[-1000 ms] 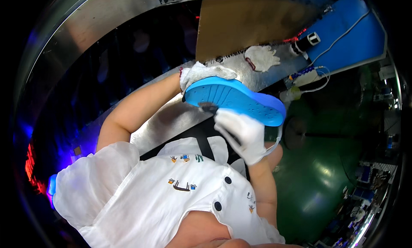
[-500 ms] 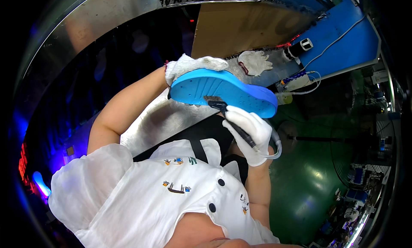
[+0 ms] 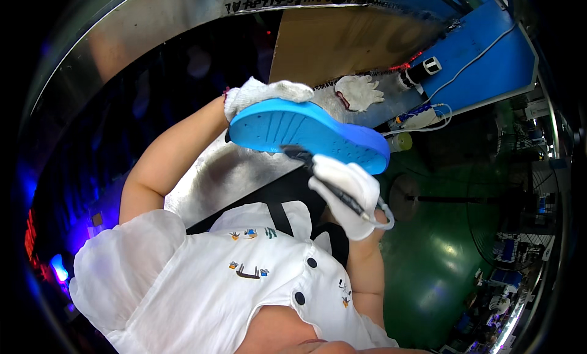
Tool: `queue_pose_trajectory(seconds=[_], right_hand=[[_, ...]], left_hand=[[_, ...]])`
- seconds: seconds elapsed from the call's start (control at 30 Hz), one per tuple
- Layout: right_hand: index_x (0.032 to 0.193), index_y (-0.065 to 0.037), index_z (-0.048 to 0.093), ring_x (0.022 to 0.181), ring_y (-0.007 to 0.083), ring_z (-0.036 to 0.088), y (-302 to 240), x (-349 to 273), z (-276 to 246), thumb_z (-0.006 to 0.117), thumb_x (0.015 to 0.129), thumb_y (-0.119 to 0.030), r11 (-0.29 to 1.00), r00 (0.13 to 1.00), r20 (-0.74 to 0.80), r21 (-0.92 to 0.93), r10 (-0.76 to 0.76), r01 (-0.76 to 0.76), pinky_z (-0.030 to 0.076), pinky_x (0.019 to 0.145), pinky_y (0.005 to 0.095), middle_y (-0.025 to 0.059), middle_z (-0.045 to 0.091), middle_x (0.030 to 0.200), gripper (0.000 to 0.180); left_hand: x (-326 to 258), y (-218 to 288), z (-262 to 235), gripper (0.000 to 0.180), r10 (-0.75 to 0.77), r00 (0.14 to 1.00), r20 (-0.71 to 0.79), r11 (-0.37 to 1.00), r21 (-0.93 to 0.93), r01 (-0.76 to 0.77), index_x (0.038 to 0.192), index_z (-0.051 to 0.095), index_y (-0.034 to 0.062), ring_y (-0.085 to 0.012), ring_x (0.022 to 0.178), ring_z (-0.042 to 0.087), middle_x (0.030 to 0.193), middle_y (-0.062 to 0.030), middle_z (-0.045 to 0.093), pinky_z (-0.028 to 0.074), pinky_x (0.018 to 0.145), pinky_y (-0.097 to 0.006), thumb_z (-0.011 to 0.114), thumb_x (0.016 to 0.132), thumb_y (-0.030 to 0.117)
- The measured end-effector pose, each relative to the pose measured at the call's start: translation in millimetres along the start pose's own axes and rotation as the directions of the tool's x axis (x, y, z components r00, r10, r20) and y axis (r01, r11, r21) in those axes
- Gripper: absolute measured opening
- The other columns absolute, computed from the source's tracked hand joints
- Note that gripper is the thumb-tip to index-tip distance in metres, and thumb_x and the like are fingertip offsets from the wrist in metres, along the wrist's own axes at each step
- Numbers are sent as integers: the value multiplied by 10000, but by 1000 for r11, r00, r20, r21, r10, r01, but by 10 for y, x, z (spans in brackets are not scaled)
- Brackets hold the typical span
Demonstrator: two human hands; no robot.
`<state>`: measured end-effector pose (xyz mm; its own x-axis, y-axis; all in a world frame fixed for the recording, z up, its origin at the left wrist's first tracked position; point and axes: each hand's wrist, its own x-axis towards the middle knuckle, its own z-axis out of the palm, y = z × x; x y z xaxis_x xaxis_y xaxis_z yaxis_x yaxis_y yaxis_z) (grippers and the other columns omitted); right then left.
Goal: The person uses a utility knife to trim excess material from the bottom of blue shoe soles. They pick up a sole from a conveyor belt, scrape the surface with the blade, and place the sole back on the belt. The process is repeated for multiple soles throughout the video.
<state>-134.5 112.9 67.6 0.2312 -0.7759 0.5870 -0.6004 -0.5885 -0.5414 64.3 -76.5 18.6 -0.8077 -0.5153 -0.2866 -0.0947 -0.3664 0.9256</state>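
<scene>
A bright blue shoe sole [image 3: 306, 127], with grooves at one end and small dimples along its face, is held up tilted in front of me. My left hand [image 3: 269, 96], in a knitted white glove, grips the sole along its far edge at the left end; some of its fingers are hidden behind the sole. In a thin white glove, my right hand [image 3: 351, 186] is closed round the dark handle of a brush [image 3: 296, 153]. The bristles lie at the sole's near edge; whether they touch it I cannot tell. A pale tube [image 3: 385, 214] curves from the handle's rear end.
Beyond the sole, a spare white glove [image 3: 359, 92] lies on a metal surface beside a black-and-white cylinder [image 3: 422, 72]. A brown cardboard sheet [image 3: 348, 45] stands behind. At right are a blue board [image 3: 483, 54] with a cable, a yellowish container [image 3: 402, 141] and a fan [image 3: 452, 198].
The brush has come down from the sole's face to its near edge. Sole and left hand have shifted slightly left; both hands keep their grip.
</scene>
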Motion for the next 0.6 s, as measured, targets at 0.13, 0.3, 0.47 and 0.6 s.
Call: queue_pose_trajectory(seconds=[0.13,0.3,0.47,0.6], right_hand=[[974,-140,718,590,163,560,-145,-81,-4,720,721,-129,948,978,181,-278,-107,155,486,534,272,26,706,1068,253],[968,-146,726,573,157,563,34,-84,-97,695,681,-128,963,992,-45,-249,-121,106,481,498,271,41,713,1014,289],[930,-63,712,581,220,586,-34,-74,-236,801,644,-60,977,994,-26,-188,-110,103,489,547,287,122,720,981,300],[937,-68,717,591,232,581,-160,-65,-244,806,634,-19,977,988,111,-172,-104,122,469,530,298,123,721,965,319]], left_hand=[[-49,9,-206,460,40,949,312,999,-3,-41,1320,559,102,-185,1190,537,1291,-88,571,417,1042,-331,555,960,389],[-95,106,-130,454,15,994,-110,987,158,2,1278,589,77,-165,1109,578,1212,-84,602,446,998,-303,573,949,389],[-288,426,93,435,-127,949,-287,991,9,136,1208,625,73,-143,1028,603,1151,-69,616,485,927,-305,645,908,387],[-295,316,-34,507,-38,963,-265,999,-34,30,1189,608,49,-212,886,672,1075,-124,655,570,775,-360,667,879,446]])
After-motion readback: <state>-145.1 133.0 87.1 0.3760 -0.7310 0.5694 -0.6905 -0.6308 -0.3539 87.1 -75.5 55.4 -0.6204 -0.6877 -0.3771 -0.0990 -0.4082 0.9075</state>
